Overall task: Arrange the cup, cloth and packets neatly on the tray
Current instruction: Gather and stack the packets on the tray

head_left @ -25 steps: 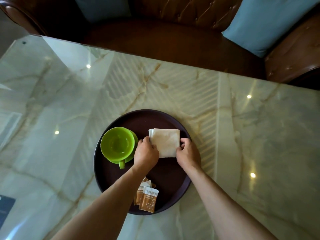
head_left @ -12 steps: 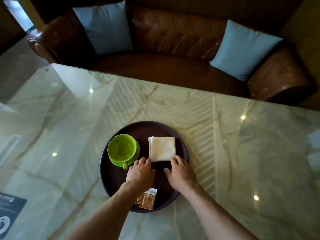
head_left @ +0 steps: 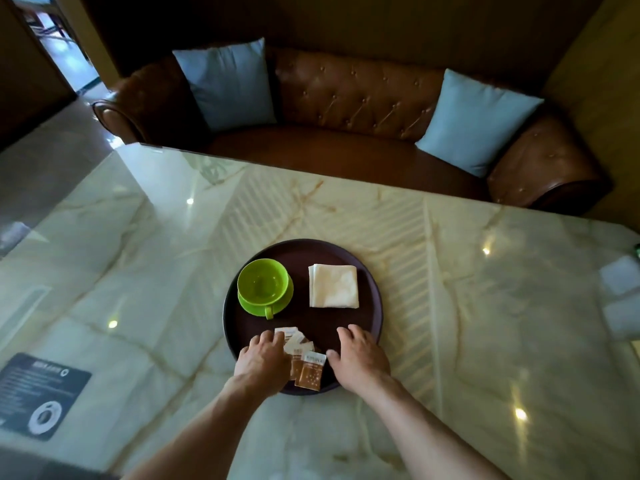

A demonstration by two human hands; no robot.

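Observation:
A round dark tray [head_left: 375,289] lies on the marble table. On its left part stands a green cup [head_left: 263,289] on a green saucer, handle toward me. A folded cream cloth [head_left: 333,285] lies flat on the right part. Several brown and white packets [head_left: 304,362] overlap at the tray's near edge. My left hand [head_left: 265,360] rests on the left side of the packets, its fingers touching them. My right hand [head_left: 360,355] lies with relaxed fingers on the tray just right of the packets, holding nothing.
The glossy marble table [head_left: 138,271] stretches wide around the tray. A dark printed card [head_left: 38,393] lies near the left front edge. Behind the table stands a brown leather sofa [head_left: 363,109] with two blue cushions. Pale objects sit at the far right edge.
Both hands left the cloth and drew back toward me to the packets at the tray's near edge. The view has pulled back and tilted up.

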